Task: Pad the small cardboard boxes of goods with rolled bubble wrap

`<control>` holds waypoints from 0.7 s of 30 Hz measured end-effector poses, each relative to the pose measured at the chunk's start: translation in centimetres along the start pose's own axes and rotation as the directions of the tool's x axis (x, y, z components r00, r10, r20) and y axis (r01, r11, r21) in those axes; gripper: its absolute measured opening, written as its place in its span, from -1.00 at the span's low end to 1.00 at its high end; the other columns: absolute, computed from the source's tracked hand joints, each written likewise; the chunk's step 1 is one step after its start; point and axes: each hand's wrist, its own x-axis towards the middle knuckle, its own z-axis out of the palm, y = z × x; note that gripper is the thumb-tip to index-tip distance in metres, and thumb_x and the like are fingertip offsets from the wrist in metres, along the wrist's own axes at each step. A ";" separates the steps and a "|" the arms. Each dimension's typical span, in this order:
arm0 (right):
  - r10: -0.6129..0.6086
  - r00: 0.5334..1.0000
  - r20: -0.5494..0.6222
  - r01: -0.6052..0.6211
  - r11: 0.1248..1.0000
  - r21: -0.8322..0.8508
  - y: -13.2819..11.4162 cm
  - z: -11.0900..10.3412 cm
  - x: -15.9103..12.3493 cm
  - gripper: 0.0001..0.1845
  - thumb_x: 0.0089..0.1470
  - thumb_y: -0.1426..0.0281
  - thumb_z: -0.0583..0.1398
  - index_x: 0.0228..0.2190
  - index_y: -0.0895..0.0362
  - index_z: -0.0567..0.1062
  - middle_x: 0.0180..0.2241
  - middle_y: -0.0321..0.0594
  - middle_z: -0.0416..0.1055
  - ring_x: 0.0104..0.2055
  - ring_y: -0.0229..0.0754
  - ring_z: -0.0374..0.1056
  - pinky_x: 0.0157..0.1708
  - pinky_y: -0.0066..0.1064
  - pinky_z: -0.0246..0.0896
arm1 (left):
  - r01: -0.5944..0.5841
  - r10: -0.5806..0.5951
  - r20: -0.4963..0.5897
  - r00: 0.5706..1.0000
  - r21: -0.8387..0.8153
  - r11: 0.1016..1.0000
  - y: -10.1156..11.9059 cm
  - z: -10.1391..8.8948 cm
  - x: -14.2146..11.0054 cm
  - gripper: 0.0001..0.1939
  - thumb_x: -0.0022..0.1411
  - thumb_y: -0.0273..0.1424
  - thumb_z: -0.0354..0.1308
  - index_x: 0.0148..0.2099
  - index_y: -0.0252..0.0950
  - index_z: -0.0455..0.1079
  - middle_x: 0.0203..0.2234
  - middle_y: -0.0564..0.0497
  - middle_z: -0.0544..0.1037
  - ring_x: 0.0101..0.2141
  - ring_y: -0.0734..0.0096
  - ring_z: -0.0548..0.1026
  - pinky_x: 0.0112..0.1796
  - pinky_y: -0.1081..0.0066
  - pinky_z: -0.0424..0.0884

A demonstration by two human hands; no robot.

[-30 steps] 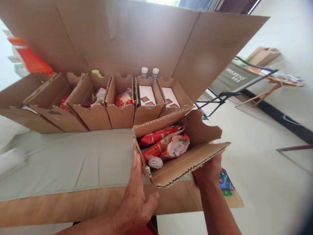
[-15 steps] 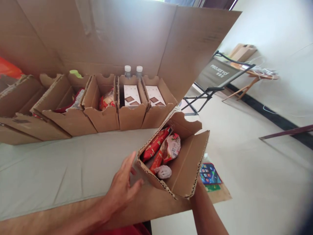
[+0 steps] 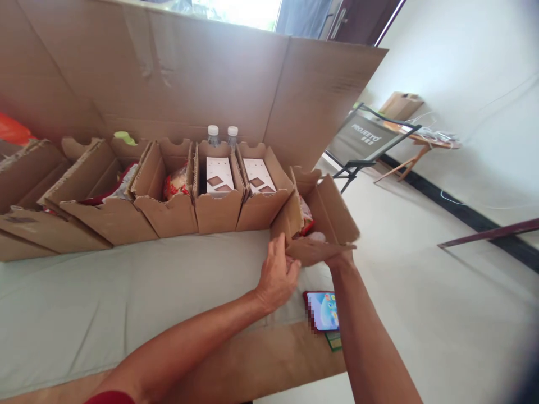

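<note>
A row of boxes (image 3: pixel 217 216) stands along the back of the worktop (image 3: pixel 147 297), before an upright panel (image 3: pixel 197 84). Cartons (image 3: pixel 219 175) lie in its two rightmost boxes, a packet (image 3: pixel 177 184) in the next box leftward. Two bottles (image 3: pixel 213 132) stand between row and panel. At the row's right end, the end box (image 3: pixel 337 210) contains packages (image 3: pixel 306 215). Nearer the front edge, a phone (image 3: pixel 323 310) lies partly over a card (image 3: pixel 334 341). Beyond the worktop's right end is a chair (image 3: pixel 364 137), with a side table (image 3: pixel 450 146) behind it.
</note>
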 end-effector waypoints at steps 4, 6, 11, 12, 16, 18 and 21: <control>0.036 0.999 -0.034 -0.029 0.982 0.186 0.1 -0.9 -1.1 -0.25 0.29 -0.21 -0.20 0.08 -0.04 0.46 0.17 -0.16 0.42 0.22 0.00 0.34 0.13 -0.07 0.33 | -0.010 0.009 -0.046 0.999 -0.033 0.999 -0.6 1.4 2.8 -0.20 0.25 -0.52 0.05 0.46 -0.39 -0.16 0.30 -0.41 0.11 -0.02 0.18 0.49 0.08 0.12 0.45; 0.081 0.997 0.009 -0.081 0.964 0.254 0.5 -1.2 -2.6 -0.25 0.24 -0.25 -0.16 0.07 -0.06 0.45 0.21 -0.19 0.40 0.28 0.01 0.28 0.16 -0.06 0.30 | -0.019 0.017 -0.039 0.999 -0.045 0.999 -1.1 1.5 3.3 -0.17 0.21 -0.55 0.06 0.47 -0.35 -0.16 0.34 -0.37 0.09 0.01 0.18 0.48 0.08 0.16 0.46; 0.143 0.989 0.039 -0.147 0.966 0.213 2.5 -0.4 -3.3 -0.29 -0.02 0.02 0.38 0.11 0.02 0.40 0.20 -0.10 0.40 0.25 0.03 0.30 0.25 -0.05 0.18 | 0.000 0.000 0.004 1.000 -0.022 1.000 -1.7 0.6 2.3 -0.12 0.18 -0.54 0.07 0.48 -0.31 -0.17 0.38 -0.35 0.08 0.08 0.09 0.48 0.05 0.11 0.49; 0.144 0.989 0.037 -0.149 0.966 0.210 2.9 -0.2 -2.7 -0.27 -0.04 0.04 0.40 0.10 0.03 0.40 0.18 -0.09 0.43 0.23 0.03 0.32 0.26 -0.05 0.16 | 0.002 -0.002 0.013 1.000 -0.008 1.000 -1.7 0.0 1.7 -0.14 0.18 -0.53 0.07 0.48 -0.32 -0.15 0.38 -0.35 0.09 0.10 0.07 0.47 0.06 0.09 0.48; 0.138 0.989 0.043 -0.144 0.967 0.212 3.7 0.2 0.5 -0.27 -0.09 0.03 0.40 0.08 0.04 0.42 0.15 -0.09 0.45 0.19 0.02 0.35 0.25 -0.05 0.18 | -0.017 0.014 0.068 0.998 0.050 0.999 -1.5 -3.8 -2.3 -0.28 0.17 -0.53 0.08 0.39 -0.28 0.14 0.31 -0.26 0.26 0.05 0.13 0.50 0.09 0.08 0.47; 0.138 0.989 0.054 -0.146 0.967 0.210 3.9 0.2 1.9 -0.29 -0.12 0.04 0.40 0.04 0.04 0.45 0.13 -0.09 0.47 0.16 0.02 0.37 0.21 -0.05 0.22 | -0.024 0.016 0.100 0.995 0.088 0.996 -1.7 -6.4 -5.1 -0.42 0.18 -0.53 0.08 0.27 -0.26 0.33 0.22 -0.22 0.39 -0.06 0.19 0.56 0.07 0.09 0.49; 0.142 0.988 0.061 -0.151 0.969 0.197 4.1 0.5 3.8 -0.33 -0.18 0.06 0.41 -0.03 0.04 0.50 0.07 -0.10 0.51 0.10 0.01 0.40 0.13 -0.07 0.29 | -0.034 0.008 0.131 0.991 0.203 0.979 -2.2 -10.1 -9.3 -0.58 0.23 -0.52 0.05 0.12 -0.25 0.46 0.12 -0.19 0.50 -0.14 0.24 0.60 -0.01 0.15 0.55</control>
